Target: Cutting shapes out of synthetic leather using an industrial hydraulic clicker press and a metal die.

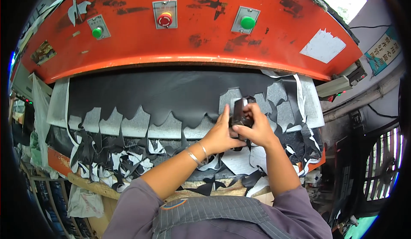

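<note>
My left hand (219, 135) and right hand (259, 127) both on dark block-like object (239, 112). Black sheet (141, 91), jagged near edge, to left. Scraps (124, 164) heaped near-left. Far: orange machine panel (128, 38), red button (165, 19) between green buttons (247, 23).

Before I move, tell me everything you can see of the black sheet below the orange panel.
The black sheet is smooth with a faint sheen and looks like leather or similar. It lies flat on a mottled grey board, its far side below the orange panel. The near edge is cut into curved bites and pointed tips, baring the board, with more openings at right. There the left hand and right hand meet at a dark block; contact with the sheet is unclear.
</note>
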`<state>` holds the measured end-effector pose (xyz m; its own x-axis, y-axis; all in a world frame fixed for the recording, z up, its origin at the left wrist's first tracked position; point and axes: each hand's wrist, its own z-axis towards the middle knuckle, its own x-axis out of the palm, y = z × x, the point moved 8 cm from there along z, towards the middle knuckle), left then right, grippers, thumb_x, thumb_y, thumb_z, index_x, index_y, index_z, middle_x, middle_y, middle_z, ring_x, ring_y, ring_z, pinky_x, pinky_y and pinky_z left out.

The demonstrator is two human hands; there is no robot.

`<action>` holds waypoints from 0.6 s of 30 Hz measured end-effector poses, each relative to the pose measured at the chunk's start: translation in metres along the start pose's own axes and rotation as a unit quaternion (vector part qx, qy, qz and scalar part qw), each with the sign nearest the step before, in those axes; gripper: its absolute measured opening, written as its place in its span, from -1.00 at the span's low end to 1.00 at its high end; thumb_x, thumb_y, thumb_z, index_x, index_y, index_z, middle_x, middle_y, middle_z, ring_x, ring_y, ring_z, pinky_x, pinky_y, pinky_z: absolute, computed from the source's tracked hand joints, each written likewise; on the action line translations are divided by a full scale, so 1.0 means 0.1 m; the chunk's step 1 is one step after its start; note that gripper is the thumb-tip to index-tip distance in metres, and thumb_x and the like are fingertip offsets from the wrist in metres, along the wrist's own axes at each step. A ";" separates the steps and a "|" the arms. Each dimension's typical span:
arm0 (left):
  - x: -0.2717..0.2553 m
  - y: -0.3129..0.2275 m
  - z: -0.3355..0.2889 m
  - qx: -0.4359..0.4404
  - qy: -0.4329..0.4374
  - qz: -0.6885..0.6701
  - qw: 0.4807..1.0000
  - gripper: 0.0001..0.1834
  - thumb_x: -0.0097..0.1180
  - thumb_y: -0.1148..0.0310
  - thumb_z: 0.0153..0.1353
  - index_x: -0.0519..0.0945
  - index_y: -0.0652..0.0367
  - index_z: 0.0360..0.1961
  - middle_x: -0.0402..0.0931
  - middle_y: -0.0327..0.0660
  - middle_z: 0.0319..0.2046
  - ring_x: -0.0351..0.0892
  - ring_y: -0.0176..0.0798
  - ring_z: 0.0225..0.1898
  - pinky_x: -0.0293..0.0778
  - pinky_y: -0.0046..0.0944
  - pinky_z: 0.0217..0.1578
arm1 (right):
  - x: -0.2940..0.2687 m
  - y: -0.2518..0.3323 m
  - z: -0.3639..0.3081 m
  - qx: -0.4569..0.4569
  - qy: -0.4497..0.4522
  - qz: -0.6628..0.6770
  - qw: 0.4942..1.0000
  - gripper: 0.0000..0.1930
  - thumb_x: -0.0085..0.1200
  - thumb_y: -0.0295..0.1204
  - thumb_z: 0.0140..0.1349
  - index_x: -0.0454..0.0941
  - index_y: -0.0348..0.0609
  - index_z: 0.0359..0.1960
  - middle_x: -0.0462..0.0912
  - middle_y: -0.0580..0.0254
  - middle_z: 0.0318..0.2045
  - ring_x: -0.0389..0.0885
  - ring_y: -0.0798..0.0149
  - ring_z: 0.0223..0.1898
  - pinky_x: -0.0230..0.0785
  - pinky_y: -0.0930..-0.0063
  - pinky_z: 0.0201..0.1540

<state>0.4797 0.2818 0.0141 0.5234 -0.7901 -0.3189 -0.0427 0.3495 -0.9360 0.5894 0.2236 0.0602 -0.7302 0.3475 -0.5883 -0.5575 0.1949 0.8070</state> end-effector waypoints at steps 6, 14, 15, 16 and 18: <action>0.20 0.09 -0.23 -0.002 -0.006 0.052 0.999 -0.91 0.11 0.46 0.11 0.60 0.23 -0.38 0.55 -0.06 -0.45 0.58 0.01 -0.31 0.50 -0.15 -0.24 | -0.07 -0.01 -0.55 0.016 0.015 0.225 0.974 -0.40 0.33 -0.26 -0.06 0.27 -0.21 -0.04 0.52 0.21 -0.29 0.48 0.36 -0.24 0.34 0.46 -0.11; 0.74 -0.55 -1.23 0.110 0.237 0.078 0.962 -0.71 0.24 0.13 0.09 0.59 0.11 -0.31 0.54 -0.14 -0.33 0.58 -0.04 -0.29 0.50 -0.14 -0.24 | 0.73 0.61 0.35 0.010 0.098 -0.203 0.974 -0.30 0.19 0.07 -0.06 0.42 -0.20 0.01 0.56 -0.06 -0.07 0.48 0.01 0.05 0.20 0.06 0.07; 0.43 -0.54 -1.07 0.085 0.159 0.085 0.980 -0.68 0.30 0.14 0.03 0.60 0.12 -0.31 0.55 -0.13 -0.31 0.58 -0.05 -0.29 0.50 -0.14 -0.25 | 0.87 0.54 0.45 -0.005 0.083 -0.241 0.967 -0.31 0.17 0.08 -0.05 0.42 -0.20 0.00 0.55 -0.07 -0.07 0.48 0.01 0.04 0.18 0.00 0.06; 0.12 -0.50 -0.97 0.053 0.078 0.089 0.992 -0.65 0.36 0.14 -0.03 0.61 0.13 -0.30 0.55 -0.13 -0.30 0.58 -0.06 -0.29 0.50 -0.15 -0.26 | 1.00 0.49 0.51 -0.019 0.075 -0.277 0.958 -0.31 0.15 0.09 -0.04 0.42 -0.21 -0.01 0.54 -0.07 -0.06 0.48 0.01 0.03 0.15 -0.07 0.06; -0.53 -0.22 -0.87 -0.018 -0.107 0.153 0.982 -0.53 0.37 0.17 -0.04 0.55 0.17 -0.13 0.51 -0.07 -0.19 0.52 -0.02 -0.17 0.43 -0.10 -0.15 | 1.12 0.43 0.53 0.001 0.088 -0.312 0.946 -0.31 0.12 0.07 0.02 0.40 -0.22 0.05 0.50 -0.04 0.01 0.40 0.04 0.11 0.12 -0.09 0.10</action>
<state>0.3793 0.2719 0.0387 0.6487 -0.5256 -0.5504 -0.2537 0.5325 -0.8075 0.5043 0.3197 0.0315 -0.3132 0.0061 -0.9497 -0.9009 0.3145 0.2992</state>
